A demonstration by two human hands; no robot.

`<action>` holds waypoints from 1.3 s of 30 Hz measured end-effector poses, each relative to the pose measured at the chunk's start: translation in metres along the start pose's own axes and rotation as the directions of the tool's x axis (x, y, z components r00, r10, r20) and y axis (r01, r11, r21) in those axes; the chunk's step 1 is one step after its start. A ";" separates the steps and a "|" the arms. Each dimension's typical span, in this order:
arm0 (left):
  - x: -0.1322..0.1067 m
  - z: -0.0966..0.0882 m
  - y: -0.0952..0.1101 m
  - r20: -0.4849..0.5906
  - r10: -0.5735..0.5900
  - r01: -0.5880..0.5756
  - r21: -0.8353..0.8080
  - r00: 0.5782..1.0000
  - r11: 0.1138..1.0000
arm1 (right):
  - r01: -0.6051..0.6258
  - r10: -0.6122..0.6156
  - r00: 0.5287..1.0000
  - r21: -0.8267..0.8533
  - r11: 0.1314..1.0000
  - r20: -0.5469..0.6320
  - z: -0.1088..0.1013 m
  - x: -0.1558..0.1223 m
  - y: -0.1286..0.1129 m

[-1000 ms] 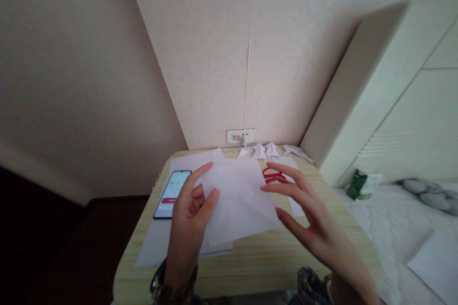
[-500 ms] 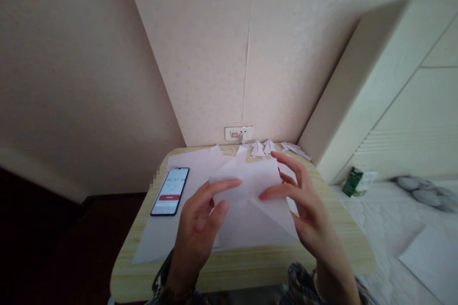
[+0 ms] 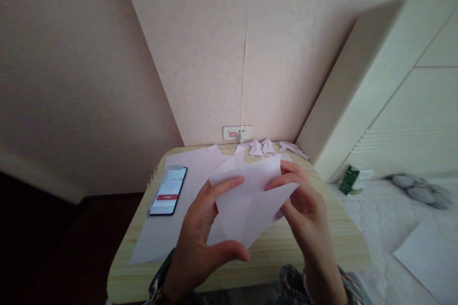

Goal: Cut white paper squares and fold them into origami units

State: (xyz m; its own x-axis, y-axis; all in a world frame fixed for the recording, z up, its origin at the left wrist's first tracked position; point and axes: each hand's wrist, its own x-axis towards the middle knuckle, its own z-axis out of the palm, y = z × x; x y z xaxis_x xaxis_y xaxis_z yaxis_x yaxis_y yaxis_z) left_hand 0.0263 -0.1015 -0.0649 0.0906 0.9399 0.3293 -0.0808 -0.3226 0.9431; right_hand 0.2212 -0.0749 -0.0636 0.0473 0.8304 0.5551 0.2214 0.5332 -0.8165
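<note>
A creased white sheet of paper [image 3: 246, 200] is lifted at a tilt between both hands over the table. My left hand [image 3: 200, 228] spans its left side, index finger along the upper part and thumb at the bottom corner. At the right edge, my right hand [image 3: 304, 205] grips the sheet, its thumb behind a corner that is bent up and fingers curled over the top. Beneath lies another white sheet [image 3: 152, 243], partly covered. A lit phone [image 3: 167, 193] with a timer rests on that sheet, left of my left hand.
Folded paper pieces [image 3: 256, 148] lie along the table's back edge, several in all. Behind them, a wall socket [image 3: 237, 132] holds a plug. To the right are a green-and-white box [image 3: 355, 180], a grey cushioned object [image 3: 420, 188] and a white sheet [image 3: 429, 257] on the bed.
The paper's lower right corner has been bent upward. My right hand has closed on the right edge, and my left thumb has moved down to the bottom corner.
</note>
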 end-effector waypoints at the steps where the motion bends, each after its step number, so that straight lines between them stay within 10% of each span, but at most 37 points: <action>1: 0.000 0.000 -0.001 0.007 0.013 -0.013 0.000 1.000 1.000 | -0.019 0.019 1.000 0.009 1.000 -0.003 0.001 0.000 -0.001; 7: 0.002 0.003 0.001 0.022 0.106 -0.107 0.040 0.994 0.993 | -0.099 0.102 0.994 0.087 0.991 -0.030 0.007 -0.002 -0.002; 15: 0.010 0.026 0.004 -0.380 0.053 -0.032 0.060 0.924 0.998 | -0.195 0.188 0.980 0.129 0.972 0.065 0.009 -0.003 0.000; 39: 0.010 0.022 0.004 -0.356 -0.218 0.238 0.013 0.909 0.971 | -0.330 0.325 0.944 0.090 0.940 0.059 0.003 0.000 -0.002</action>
State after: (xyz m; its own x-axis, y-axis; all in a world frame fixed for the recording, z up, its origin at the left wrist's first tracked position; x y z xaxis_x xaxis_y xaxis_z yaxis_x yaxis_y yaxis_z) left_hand 0.0484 -0.0956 -0.0569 -0.2536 0.9642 0.0773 -0.0437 -0.0913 0.9949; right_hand 0.2179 -0.0755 -0.0623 0.0588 0.9667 0.2489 0.1050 0.2420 -0.9646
